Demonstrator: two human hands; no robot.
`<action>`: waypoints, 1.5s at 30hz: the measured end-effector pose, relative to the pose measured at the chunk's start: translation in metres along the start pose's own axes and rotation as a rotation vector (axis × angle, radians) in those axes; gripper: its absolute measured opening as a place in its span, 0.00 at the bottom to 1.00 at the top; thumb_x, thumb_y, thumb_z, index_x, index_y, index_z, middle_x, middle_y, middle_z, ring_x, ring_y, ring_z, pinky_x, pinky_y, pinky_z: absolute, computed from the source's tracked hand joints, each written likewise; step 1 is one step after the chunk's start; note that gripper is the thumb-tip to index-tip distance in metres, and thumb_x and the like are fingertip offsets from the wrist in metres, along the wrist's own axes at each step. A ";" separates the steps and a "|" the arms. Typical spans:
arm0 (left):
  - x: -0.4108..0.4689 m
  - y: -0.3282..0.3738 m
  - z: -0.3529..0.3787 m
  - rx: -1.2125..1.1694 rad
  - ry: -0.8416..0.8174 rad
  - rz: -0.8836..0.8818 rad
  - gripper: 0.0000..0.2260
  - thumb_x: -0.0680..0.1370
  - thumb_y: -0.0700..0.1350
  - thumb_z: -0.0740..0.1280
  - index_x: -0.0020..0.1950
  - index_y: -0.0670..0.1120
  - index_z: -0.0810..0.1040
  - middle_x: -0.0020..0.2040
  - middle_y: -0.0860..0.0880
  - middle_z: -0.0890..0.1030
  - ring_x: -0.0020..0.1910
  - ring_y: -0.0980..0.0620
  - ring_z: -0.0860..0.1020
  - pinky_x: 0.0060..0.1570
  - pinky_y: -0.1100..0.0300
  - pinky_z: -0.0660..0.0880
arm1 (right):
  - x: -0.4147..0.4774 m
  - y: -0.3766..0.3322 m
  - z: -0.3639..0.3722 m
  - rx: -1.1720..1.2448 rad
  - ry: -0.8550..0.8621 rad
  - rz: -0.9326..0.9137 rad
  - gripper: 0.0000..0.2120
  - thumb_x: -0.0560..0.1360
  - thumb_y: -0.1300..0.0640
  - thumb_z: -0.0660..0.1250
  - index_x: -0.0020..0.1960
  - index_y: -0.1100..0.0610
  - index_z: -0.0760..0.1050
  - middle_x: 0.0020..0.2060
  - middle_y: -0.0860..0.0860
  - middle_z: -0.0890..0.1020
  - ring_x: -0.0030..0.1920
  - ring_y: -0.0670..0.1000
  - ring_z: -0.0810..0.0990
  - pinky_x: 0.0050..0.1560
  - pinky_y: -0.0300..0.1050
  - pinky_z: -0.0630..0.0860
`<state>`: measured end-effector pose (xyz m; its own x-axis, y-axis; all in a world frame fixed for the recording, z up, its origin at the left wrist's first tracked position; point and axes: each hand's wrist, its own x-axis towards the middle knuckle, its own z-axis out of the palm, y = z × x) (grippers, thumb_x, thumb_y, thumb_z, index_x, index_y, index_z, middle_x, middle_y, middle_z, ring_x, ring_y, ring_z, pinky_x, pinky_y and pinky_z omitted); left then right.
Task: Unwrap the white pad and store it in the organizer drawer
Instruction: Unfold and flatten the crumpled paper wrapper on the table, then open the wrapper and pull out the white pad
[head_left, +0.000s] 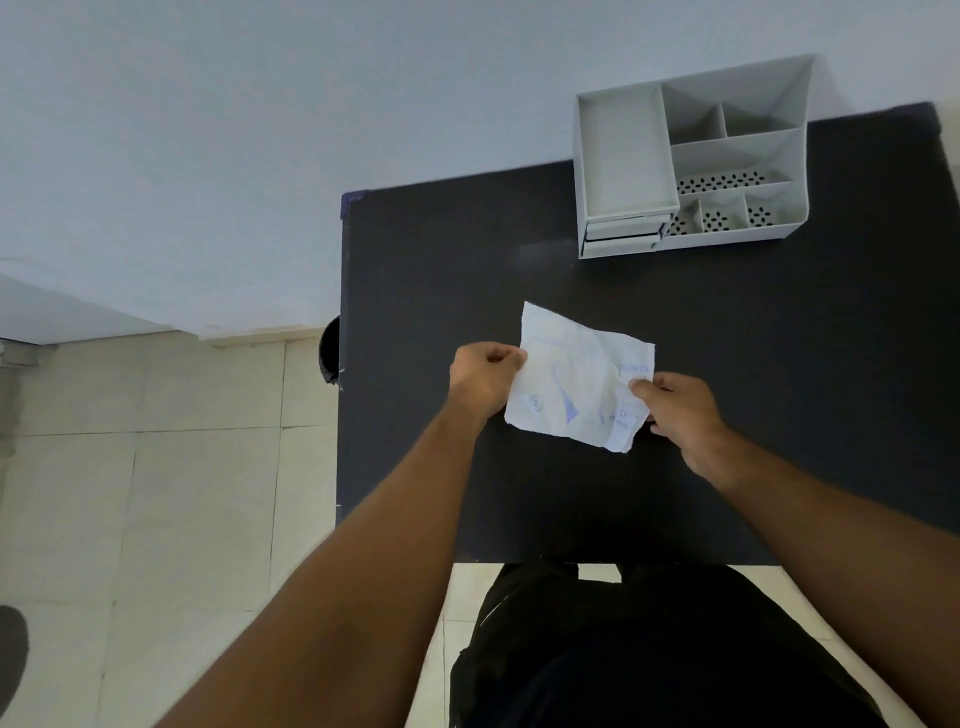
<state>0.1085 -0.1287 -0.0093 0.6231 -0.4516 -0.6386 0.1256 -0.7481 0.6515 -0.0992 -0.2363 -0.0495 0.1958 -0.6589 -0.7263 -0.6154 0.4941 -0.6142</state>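
The white pad (574, 379), still in its crinkled white wrapper with pale blue print, is held above the middle of the black table (779, 415). My left hand (483, 379) pinches the wrapper's left edge. My right hand (680, 410) pinches its right edge. The grey organizer (691, 156) stands at the table's far edge, against the wall. Two small drawers (621, 236) sit stacked at its front left corner, below a flat tray; both look closed or nearly so.
The organizer has several open compartments, some with perforated floors. The table's left edge (340, 364) drops to a tiled floor (156, 493). A dark round object (330, 348) sits just off that edge. A white wall (260, 156) rises behind.
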 end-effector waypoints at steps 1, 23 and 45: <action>-0.002 0.012 -0.004 -0.003 -0.028 0.062 0.04 0.79 0.46 0.71 0.48 0.47 0.85 0.46 0.52 0.86 0.43 0.56 0.83 0.38 0.65 0.78 | 0.001 -0.003 0.000 0.012 -0.004 0.005 0.06 0.79 0.55 0.67 0.45 0.55 0.79 0.44 0.51 0.85 0.43 0.49 0.82 0.49 0.50 0.80; -0.029 0.048 -0.041 0.388 -0.168 0.078 0.09 0.76 0.44 0.71 0.40 0.40 0.83 0.37 0.46 0.81 0.34 0.53 0.77 0.36 0.58 0.76 | -0.012 -0.027 -0.001 0.070 -0.173 0.013 0.06 0.77 0.57 0.66 0.46 0.59 0.78 0.45 0.54 0.84 0.50 0.53 0.83 0.54 0.50 0.78; -0.035 0.050 -0.049 0.456 -0.384 0.144 0.09 0.78 0.45 0.70 0.43 0.40 0.82 0.38 0.47 0.80 0.36 0.53 0.76 0.40 0.59 0.74 | -0.009 -0.009 -0.010 -0.024 -0.163 -0.055 0.08 0.76 0.56 0.67 0.40 0.58 0.77 0.40 0.57 0.82 0.42 0.53 0.79 0.47 0.51 0.77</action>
<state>0.1309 -0.1258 0.0660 0.2756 -0.6432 -0.7144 -0.3355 -0.7608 0.5555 -0.1032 -0.2409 -0.0339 0.3497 -0.5834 -0.7330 -0.6178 0.4446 -0.6486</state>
